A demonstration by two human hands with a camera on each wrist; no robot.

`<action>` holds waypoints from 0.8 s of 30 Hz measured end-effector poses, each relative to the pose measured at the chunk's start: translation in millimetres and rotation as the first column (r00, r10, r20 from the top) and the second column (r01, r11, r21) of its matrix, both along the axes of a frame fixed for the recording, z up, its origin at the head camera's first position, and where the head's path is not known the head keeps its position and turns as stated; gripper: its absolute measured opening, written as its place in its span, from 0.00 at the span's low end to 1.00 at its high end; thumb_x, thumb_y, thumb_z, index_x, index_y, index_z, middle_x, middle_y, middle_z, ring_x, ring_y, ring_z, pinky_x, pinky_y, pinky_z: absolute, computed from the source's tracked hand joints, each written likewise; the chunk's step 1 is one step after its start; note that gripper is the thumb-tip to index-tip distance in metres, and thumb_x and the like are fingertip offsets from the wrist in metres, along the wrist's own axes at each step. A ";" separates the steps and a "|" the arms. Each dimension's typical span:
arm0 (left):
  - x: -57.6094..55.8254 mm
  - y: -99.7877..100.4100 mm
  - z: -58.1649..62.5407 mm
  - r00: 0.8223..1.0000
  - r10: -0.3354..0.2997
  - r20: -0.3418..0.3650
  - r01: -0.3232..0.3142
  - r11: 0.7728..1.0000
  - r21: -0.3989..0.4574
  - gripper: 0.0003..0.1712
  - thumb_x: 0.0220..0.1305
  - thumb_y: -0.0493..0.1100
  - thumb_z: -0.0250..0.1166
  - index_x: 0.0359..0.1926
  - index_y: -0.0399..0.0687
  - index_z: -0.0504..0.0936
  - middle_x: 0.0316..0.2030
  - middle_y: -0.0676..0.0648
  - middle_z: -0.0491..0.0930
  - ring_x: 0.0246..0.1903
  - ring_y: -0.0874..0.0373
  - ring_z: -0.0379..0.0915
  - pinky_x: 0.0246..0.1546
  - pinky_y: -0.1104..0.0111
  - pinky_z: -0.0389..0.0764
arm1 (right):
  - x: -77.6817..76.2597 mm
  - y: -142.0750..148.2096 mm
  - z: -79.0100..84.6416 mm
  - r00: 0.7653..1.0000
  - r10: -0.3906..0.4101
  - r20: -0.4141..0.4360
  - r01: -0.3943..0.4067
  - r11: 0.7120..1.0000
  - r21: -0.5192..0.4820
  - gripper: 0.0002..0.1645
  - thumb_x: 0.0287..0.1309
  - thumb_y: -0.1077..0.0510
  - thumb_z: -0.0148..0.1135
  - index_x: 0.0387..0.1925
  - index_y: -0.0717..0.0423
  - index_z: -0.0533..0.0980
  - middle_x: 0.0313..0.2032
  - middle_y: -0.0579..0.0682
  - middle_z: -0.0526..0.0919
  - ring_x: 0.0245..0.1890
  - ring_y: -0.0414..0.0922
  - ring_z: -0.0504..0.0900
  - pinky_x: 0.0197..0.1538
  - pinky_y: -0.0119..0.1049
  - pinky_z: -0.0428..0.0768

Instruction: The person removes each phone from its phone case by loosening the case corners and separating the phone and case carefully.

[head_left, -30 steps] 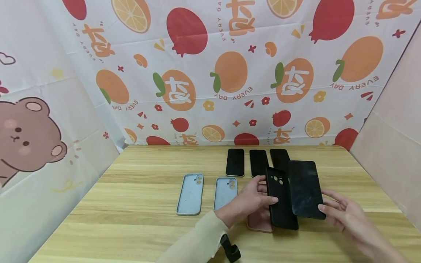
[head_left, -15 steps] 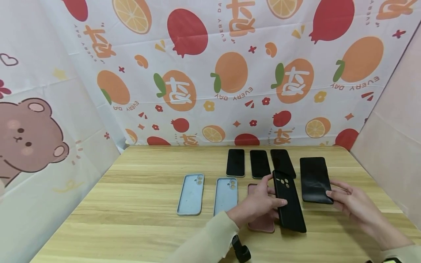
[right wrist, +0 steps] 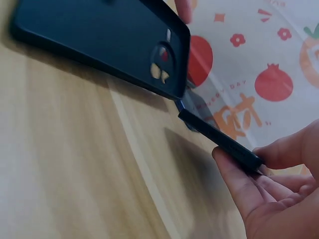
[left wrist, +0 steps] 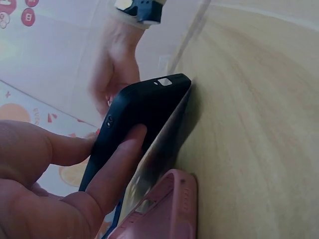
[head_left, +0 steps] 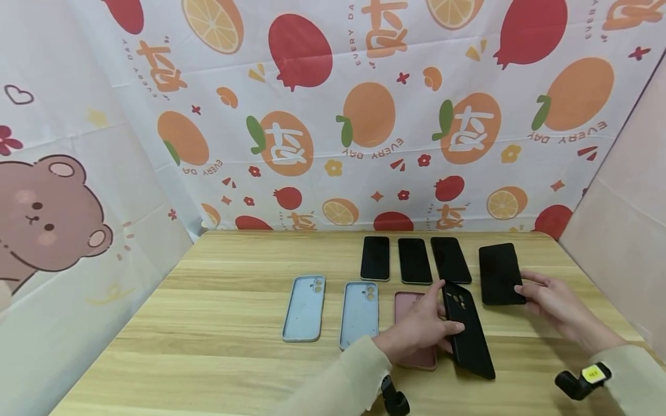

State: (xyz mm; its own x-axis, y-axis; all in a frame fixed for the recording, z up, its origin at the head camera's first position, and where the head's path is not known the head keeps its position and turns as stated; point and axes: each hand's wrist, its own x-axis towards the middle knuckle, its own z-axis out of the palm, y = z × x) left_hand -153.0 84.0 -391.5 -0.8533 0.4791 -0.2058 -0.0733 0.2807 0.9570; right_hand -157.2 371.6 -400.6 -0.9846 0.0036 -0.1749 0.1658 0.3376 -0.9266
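My left hand (head_left: 424,323) grips a black phone case (head_left: 470,332) by its left edge, thumb on the inner face and fingers behind. The case is tilted, its camera cutouts toward the far end. In the left wrist view the case (left wrist: 134,114) leans close over the table beside a pink case (left wrist: 174,209). My right hand (head_left: 554,306) pinches a black phone (head_left: 500,274) by its lower right edge. Seen edge-on in the right wrist view, the phone (right wrist: 222,139) is held above the table with its shadow below. My left forearm and hand partly hide the pink phone case (head_left: 416,358).
Three dark phones lie in a row at the back: a left one (head_left: 375,258), a middle one (head_left: 414,261) and a right one (head_left: 450,260). Two light blue cases, one (head_left: 304,308) left of the other (head_left: 359,315), lie on the wooden table (head_left: 208,323). A printed cloth (head_left: 322,127) hangs behind.
The right hand has carried the phone away from the case, back and to the right, toward the row of phones. The left hand has shifted the case right and slightly nearer, uncovering more of the pink case.
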 end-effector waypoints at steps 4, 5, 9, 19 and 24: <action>0.7 2.0 -1.0 1.000 -0.010 -0.029 0.008 0.998 -0.067 0.50 0.61 0.37 0.70 0.76 0.60 0.52 0.33 0.50 0.78 0.21 0.51 0.83 0.30 0.65 0.85 | -8.8 3.5 -0.3 1.000 0.000 0.012 0.000 1.000 0.006 0.40 0.73 0.60 0.47 0.74 0.75 0.43 0.46 0.37 0.76 0.33 0.31 0.74 0.35 0.28 0.79; 0.8 2.3 -1.1 0.999 -0.015 -0.052 0.010 0.995 -0.097 0.49 0.61 0.38 0.70 0.76 0.59 0.53 0.33 0.50 0.78 0.23 0.54 0.82 0.34 0.67 0.85 | -10.3 4.0 -0.2 1.000 0.003 0.014 -0.004 1.000 0.014 0.40 0.73 0.60 0.47 0.74 0.75 0.42 0.47 0.39 0.75 0.32 0.31 0.74 0.35 0.28 0.79; 2.1 3.7 0.0 0.996 -0.028 -0.081 0.015 0.989 -0.147 0.46 0.63 0.38 0.68 0.76 0.56 0.54 0.37 0.48 0.83 0.35 0.60 0.83 0.46 0.65 0.84 | -15.0 4.9 -0.7 0.999 0.018 0.031 -0.019 0.999 0.034 0.40 0.73 0.59 0.47 0.73 0.76 0.42 0.51 0.45 0.75 0.35 0.30 0.75 0.36 0.29 0.80; 7.6 -0.4 10.2 0.988 -0.079 -0.134 0.033 0.948 -0.317 0.41 0.66 0.46 0.67 0.75 0.60 0.58 0.70 0.53 0.67 0.69 0.60 0.62 0.69 0.61 0.68 | -23.2 10.9 -4.7 0.999 0.036 0.042 -0.035 0.999 -0.019 0.41 0.71 0.63 0.48 0.72 0.79 0.40 0.39 0.30 0.78 0.36 0.28 0.78 0.38 0.28 0.82; 9.7 -3.4 13.2 0.988 -0.078 -0.134 0.033 0.951 -0.306 0.39 0.66 0.44 0.66 0.74 0.58 0.59 0.70 0.52 0.66 0.70 0.59 0.59 0.70 0.60 0.66 | -24.7 11.3 -4.4 0.998 0.039 0.051 -0.041 0.999 0.037 0.38 0.69 0.66 0.45 0.70 0.82 0.43 0.48 0.52 0.80 0.38 0.30 0.79 0.42 0.31 0.84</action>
State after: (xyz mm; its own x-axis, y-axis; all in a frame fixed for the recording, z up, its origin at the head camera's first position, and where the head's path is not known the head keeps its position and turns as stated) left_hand -143.3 80.6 -378.3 -0.8582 0.4606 -0.2264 0.0817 0.5581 0.8257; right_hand -181.9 382.9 -405.0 -0.9741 -0.0277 -0.2245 0.1975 0.3793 -0.9039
